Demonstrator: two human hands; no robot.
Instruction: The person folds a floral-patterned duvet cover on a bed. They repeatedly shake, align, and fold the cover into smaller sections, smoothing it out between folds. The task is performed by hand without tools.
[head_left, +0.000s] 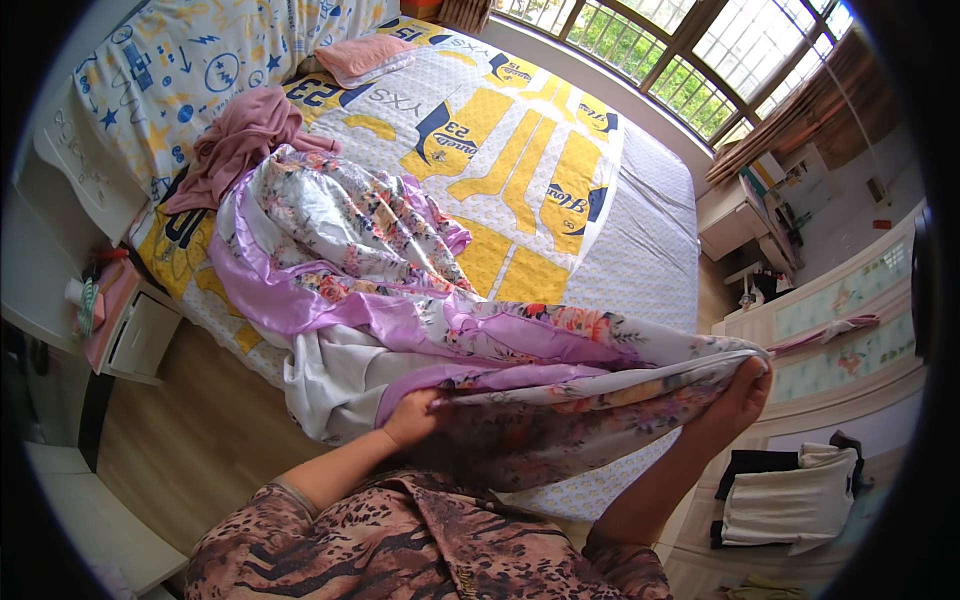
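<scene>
A floral satin cover (360, 225) with a lilac border lies bunched on the bed, and part of it is stretched out in front of me. My left hand (411, 420) is closed on its lilac edge near my body. Out to the right, my right hand (750, 386) grips a raised corner of the same cover, so the cloth hangs in a long fold between both hands. A pink blanket (255, 135) lies crumpled against the cover's far left part. Beneath them is a yellow and white patterned bed sheet (480, 150).
A pink pillow (365, 56) rests near the headboard, which a printed cloth (217, 67) covers. At the left stands a nightstand (142, 337) with small items on top. Folded clothes (787, 495) are at the lower right, beside the wardrobe doors (847, 315). A desk (735, 217) stands by the window.
</scene>
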